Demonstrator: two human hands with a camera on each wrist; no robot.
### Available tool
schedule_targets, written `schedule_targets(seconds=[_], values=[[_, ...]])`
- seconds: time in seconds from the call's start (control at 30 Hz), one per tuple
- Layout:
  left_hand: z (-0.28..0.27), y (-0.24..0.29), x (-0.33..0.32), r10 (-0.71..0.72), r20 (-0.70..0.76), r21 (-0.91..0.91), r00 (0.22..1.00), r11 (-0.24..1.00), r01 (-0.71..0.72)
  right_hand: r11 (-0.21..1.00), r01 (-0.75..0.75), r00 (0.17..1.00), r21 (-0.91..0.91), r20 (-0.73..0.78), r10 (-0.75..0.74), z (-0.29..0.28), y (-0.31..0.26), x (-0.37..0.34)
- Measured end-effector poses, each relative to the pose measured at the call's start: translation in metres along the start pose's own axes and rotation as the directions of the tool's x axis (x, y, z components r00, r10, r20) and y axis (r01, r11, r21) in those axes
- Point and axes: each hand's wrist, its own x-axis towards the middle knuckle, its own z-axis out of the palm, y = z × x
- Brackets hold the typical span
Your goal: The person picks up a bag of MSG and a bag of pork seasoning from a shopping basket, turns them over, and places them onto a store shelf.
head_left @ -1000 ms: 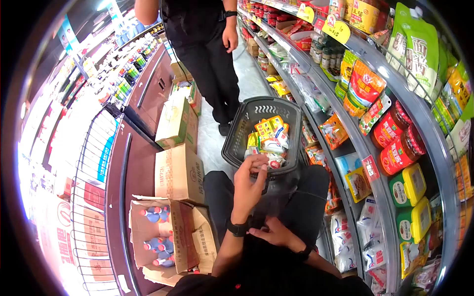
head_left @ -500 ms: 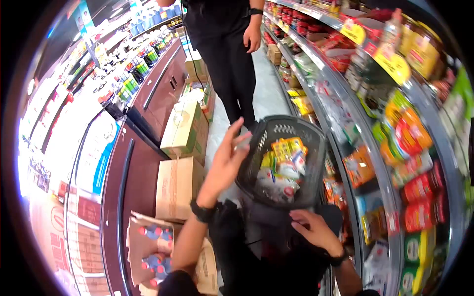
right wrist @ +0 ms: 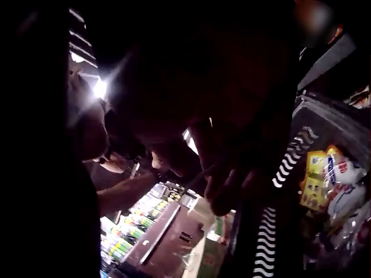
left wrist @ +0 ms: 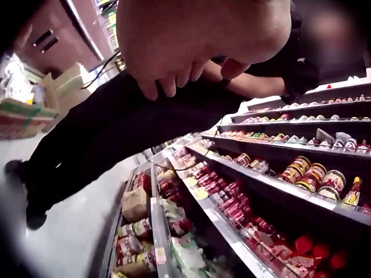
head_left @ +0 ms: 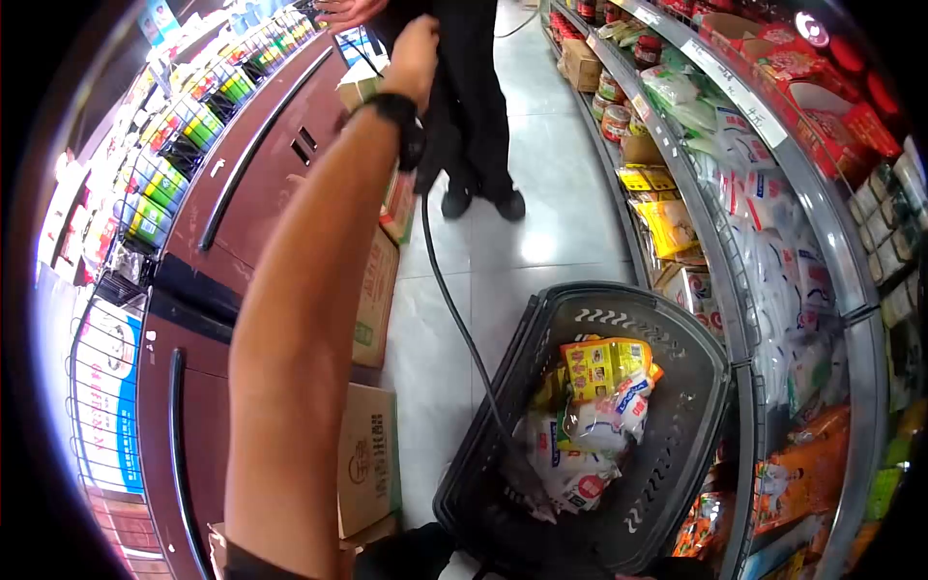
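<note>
My left arm stretches forward in the head view, its hand (head_left: 416,63) high up in front of another person's dark trousers (head_left: 474,116). In the left wrist view that left hand (left wrist: 203,40) shows from the back, fingers loosely bent and nothing visible in them. Below right stands a dark grey shopping basket (head_left: 677,435) with a yellow packet (head_left: 609,367) and several white plastic bags (head_left: 580,464) inside. My right hand (right wrist: 232,185) is a dark shape beside the basket's slotted wall in the right wrist view; its grip is lost in shadow, and I cannot tell what it holds.
Shelves with white bags (head_left: 764,222), orange packets (head_left: 802,474) and jars (head_left: 619,121) line the right. Brown cabinets (head_left: 261,164) and cardboard boxes (head_left: 367,454) line the left. A black cable (head_left: 445,280) hangs across the tiled aisle (head_left: 561,232). The other person's shoes (head_left: 459,201) are ahead.
My left hand has risen from above the basket and reached forward toward the other person. My right hand has sunk to the bottom edge of the head view. The basket appears larger and further right.
</note>
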Motion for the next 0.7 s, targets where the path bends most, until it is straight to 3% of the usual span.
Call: schedule_targets(seconds=[0.1,0.17,0.27,0.3,0.37,0.43,0.5,0.63,0.7], values=[[-0.007,-0.022,-0.062,-0.162,-0.001,-0.168,0.987,0.973,0.159,0.991,0.093,0.99,-0.096,-0.098,-0.102,0.004,-0.001,-0.01],[-0.021,-0.013,-0.135,-0.203,0.105,-0.212,0.974,0.952,0.221,0.974,0.15,0.978,-0.167,-0.118,-0.171,0.007,0.003,-0.037],[-0.039,0.043,-0.281,-0.15,0.221,-0.239,0.964,0.95,0.202,0.947,0.23,0.951,-0.226,-0.154,-0.268,0.014,-0.001,-0.094],[-0.042,0.065,-0.332,-0.217,0.22,-0.288,0.951,0.917,0.276,0.896,0.308,0.893,-0.319,-0.227,-0.388,0.021,0.0,-0.111],[-0.047,0.1,-0.424,-0.324,0.238,-0.327,0.916,0.861,0.389,0.898,0.265,0.934,-0.352,-0.137,-0.33,0.029,0.018,-0.141],[-0.052,0.129,-0.496,-0.368,0.252,-0.279,0.895,0.858,0.431,0.885,0.227,0.94,-0.406,-0.148,-0.309,0.035,0.025,-0.176],[-0.056,0.167,-0.56,-0.322,0.244,-0.183,0.915,0.911,0.369,0.836,0.246,0.918,-0.491,-0.158,-0.363,0.041,0.031,-0.213],[-0.066,0.212,-0.677,-0.372,0.183,-0.453,0.91,0.789,0.414,0.894,0.266,0.924,-0.362,-0.168,-0.343,0.053,0.08,-0.268],[-0.071,0.223,-0.721,-0.395,0.122,-0.456,0.91,0.792,0.405,0.893,0.185,0.942,-0.41,-0.186,-0.281,0.054,0.094,-0.295]])
